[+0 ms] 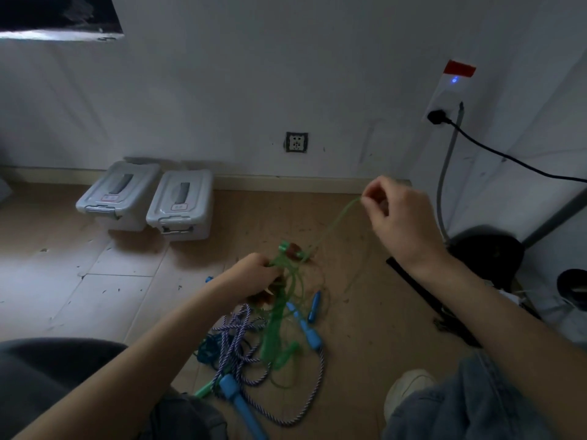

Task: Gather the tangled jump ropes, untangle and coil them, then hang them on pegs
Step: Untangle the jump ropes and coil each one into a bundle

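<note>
The wooden floor (349, 328) carries everything, running up to a skirting board below a white wall (254, 74) that bears a socket (296, 142). Near the floor's far edge, 2 grey lidded storage boxes (149, 201) sit side by side, well apart from the ropes. Toward the floor's right edge a dark round object (489, 252) stands partly behind my right forearm; I cannot tell what it is. A black cable (508, 157) runs from a white wall unit (444, 100) out of view.

The tangled jump ropes (270, 341) lie in the middle of the floor between my knees: a purple-and-white braided rope (241, 344), blue handles (309, 331) and a translucent green rope (279, 315), so knotted together that I cannot follow any single one. My left hand (254, 274) grips a bunch of green strands just above the pile. My right hand (394, 211) is raised and pinches 1 green strand, blurred along its length.
</note>
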